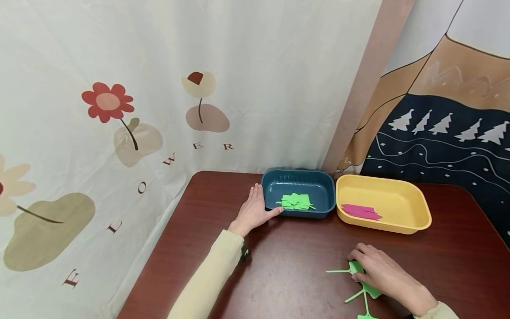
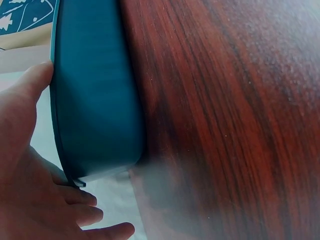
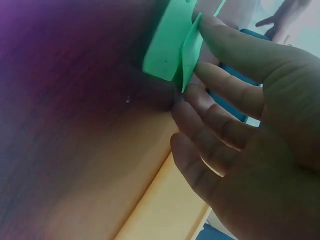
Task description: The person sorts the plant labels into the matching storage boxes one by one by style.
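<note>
My left hand (image 1: 255,208) lies against the near left corner of a dark blue bin (image 1: 326,212), fingers straight along its side and thumb at the rim. In the left wrist view, the thumb touches the bin's wall (image 2: 95,95). Several green plant labels (image 1: 295,201) with thin stems lie in a pile inside. My right hand (image 1: 378,268), low over the table, pinches a green plant label (image 3: 191,52) between thumb and fingers. Another flat green label (image 3: 167,40) lies just beyond it, and one more (image 1: 365,316) shows at the head view's bottom edge.
A yellow bin (image 1: 398,199) stands right beside the blue one, with pink pointed strips (image 1: 360,211) in its near left part. Both bins stand at the back of the brown wooden table (image 1: 295,257). Behind it hang a white flower-print curtain (image 1: 271,88) and a dark patterned cloth (image 1: 438,150).
</note>
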`<state>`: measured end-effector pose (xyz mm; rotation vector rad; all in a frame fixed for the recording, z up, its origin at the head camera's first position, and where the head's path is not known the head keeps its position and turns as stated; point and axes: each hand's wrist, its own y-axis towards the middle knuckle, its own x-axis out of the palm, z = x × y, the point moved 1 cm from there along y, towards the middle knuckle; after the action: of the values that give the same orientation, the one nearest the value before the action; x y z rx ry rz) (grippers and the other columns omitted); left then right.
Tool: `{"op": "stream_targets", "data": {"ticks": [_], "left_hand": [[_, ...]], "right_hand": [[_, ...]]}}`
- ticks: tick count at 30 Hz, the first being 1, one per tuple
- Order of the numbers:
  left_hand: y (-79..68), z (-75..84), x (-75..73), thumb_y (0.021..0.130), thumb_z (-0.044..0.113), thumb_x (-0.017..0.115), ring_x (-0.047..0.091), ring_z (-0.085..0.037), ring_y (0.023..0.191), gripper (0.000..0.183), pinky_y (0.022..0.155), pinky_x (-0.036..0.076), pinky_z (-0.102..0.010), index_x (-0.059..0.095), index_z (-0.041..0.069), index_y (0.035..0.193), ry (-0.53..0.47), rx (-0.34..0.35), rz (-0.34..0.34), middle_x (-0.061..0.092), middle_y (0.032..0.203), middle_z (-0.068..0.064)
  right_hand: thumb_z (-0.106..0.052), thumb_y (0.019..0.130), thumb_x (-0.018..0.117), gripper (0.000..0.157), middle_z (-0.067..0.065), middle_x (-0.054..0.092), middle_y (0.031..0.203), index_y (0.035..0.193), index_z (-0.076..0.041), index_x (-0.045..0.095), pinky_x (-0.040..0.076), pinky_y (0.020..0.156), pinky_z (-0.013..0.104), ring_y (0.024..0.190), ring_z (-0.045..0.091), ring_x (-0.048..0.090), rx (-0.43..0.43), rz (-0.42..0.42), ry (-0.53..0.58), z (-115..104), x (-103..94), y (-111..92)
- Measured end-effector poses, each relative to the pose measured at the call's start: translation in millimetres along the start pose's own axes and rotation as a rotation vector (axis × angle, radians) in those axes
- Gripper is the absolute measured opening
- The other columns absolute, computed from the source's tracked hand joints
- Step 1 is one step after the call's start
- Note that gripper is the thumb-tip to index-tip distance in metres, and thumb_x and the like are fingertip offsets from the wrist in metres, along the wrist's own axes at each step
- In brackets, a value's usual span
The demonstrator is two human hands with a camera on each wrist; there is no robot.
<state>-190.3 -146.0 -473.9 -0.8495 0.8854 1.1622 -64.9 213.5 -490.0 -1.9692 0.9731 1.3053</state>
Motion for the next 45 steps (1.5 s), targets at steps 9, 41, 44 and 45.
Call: {"op": "stream_targets", "data": {"ticks": [9,41,44,45], "left_hand": [[-1.3,0.2,0.0,0.091,0.070,0.063,0.012,-0.040,0.157,0.115,0.125,0.021,-0.045,0.014,-0.008,0.162,-0.016,0.001,0.006,0.012,0.170,-0.025],[-0.2,0.8,-1.0,0.090,0.071,0.063,0.010,-0.037,0.158,0.117,0.125,0.020,-0.043,0.012,-0.007,0.162,-0.020,-0.004,-0.005,0.010,0.170,-0.024],[0.0,0.9,-0.9,0.090,0.071,0.063,0.010,-0.038,0.158,0.117,0.125,0.020,-0.043,0.013,-0.008,0.162,-0.019,-0.004,-0.001,0.010,0.170,-0.024],[-0.1,1.1,-0.9,0.090,0.071,0.063,0.010,-0.037,0.158,0.117,0.125,0.020,-0.043,0.013,-0.007,0.162,-0.018,-0.004,0.000,0.009,0.170,-0.024]], "right_hand": [[-0.031,0.079,0.091,0.032,-0.010,0.052,0.091,0.094,-0.018,0.066,0.045,0.066,0.030,0.080,0.007,0.046,-0.009,-0.009,0.060,8.2,-2.0,2.9],[-0.031,0.079,0.091,0.036,-0.007,0.054,0.091,0.101,-0.013,0.069,0.045,0.065,0.027,0.075,0.003,0.046,0.074,-0.050,0.104,12.5,-8.3,9.6],[-0.031,0.078,0.091,0.037,-0.007,0.054,0.091,0.101,-0.014,0.068,0.044,0.065,0.027,0.075,0.003,0.045,0.075,-0.054,0.114,13.3,-8.9,10.4],[-0.032,0.078,0.091,0.038,-0.006,0.054,0.091,0.101,-0.013,0.067,0.044,0.065,0.027,0.075,0.004,0.045,0.072,-0.056,0.112,13.4,-9.1,11.0]]}}
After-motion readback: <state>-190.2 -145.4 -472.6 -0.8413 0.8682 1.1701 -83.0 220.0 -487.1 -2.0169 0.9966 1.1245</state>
